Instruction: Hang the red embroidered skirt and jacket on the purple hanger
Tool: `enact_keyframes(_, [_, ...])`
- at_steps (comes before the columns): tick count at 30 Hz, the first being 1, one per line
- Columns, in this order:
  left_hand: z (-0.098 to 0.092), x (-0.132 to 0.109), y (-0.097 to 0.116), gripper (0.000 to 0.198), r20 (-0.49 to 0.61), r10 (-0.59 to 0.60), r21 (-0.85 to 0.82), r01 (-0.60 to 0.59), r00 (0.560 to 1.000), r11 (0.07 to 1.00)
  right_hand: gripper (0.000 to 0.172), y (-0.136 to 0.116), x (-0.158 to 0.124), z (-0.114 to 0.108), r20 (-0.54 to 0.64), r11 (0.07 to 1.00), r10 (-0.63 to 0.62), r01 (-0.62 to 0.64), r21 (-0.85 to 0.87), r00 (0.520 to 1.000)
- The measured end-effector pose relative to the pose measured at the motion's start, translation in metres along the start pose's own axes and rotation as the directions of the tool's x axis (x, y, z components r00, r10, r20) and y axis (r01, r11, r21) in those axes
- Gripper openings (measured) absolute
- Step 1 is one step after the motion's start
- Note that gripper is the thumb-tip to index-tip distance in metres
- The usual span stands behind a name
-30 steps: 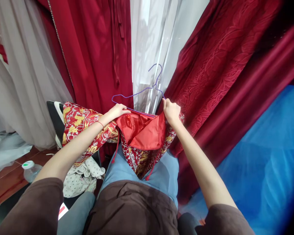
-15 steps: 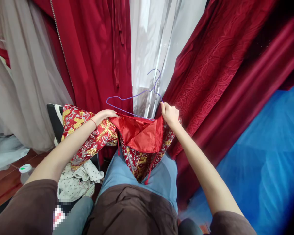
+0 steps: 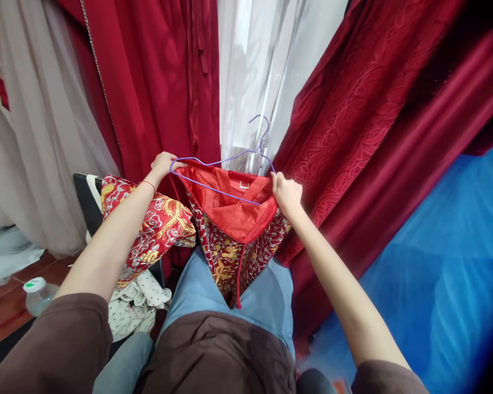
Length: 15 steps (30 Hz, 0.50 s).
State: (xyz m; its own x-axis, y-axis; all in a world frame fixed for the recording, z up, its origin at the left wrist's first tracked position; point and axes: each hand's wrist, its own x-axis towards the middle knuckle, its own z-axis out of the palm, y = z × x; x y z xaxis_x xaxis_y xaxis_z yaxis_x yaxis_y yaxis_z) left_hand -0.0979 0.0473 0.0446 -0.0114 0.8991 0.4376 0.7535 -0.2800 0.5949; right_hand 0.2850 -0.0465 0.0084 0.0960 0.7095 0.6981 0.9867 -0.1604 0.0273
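Pinching a glossy-lined, gold-embroidered garment (image 3: 225,257) — left hand (image 3: 163,164), right hand (image 3: 287,194) (clamped on thin purple hanger (image 3: 259,148) too)

Purple hanger (image 3: 260,146), red garment (image 3: 225,253) with gold-and-silver swirls

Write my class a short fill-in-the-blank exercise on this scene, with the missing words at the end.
1. The right hand grips the wire hanger, which is coloured ____.
2. A thin red band circles the ____ wrist.
3. The lining of the held embroidered garment is coloured ____.

Missing words: purple; left; red.
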Motion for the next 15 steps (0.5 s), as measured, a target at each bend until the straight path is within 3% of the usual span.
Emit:
enact_keyframes(2, [-0.014, -0.004, 0.006, 0.033, -0.033, 0.022, 0.250, -0.013, 0.999, 0.968, 0.057, 0.000, 0.001, 0.004, -0.008, 1.000, 0.012, -0.012, -0.027, 1.000])
enact_keyframes(4, [-0.025, -0.011, 0.011, 0.031, 0.020, 0.057, 0.399, -0.060, 0.998, 0.915, 0.057, -0.003, 0.003, 0.009, -0.014, 0.999, 0.006, -0.006, -0.034, 1.000])
enact_keyframes(10, [-0.044, -0.023, 0.040, 0.038, 0.204, -0.031, 0.464, -0.068, 0.978, 0.883, 0.054, -0.006, 0.006, 0.018, -0.023, 0.999, -0.036, 0.036, -0.016, 0.999])
enact_keyframes(12, [-0.044, -0.027, 0.061, 0.035, 0.168, -0.045, 0.502, -0.046, 0.985, 0.864, 0.053, -0.005, 0.006, 0.015, -0.024, 0.999, -0.045, 0.044, -0.021, 0.999])
enact_keyframes(15, [-0.033, -0.033, 0.091, 0.025, 0.020, -0.044, 0.519, 0.027, 0.999, 0.855, 0.052, -0.003, 0.005, 0.010, -0.027, 0.999, -0.038, 0.037, -0.018, 0.999])
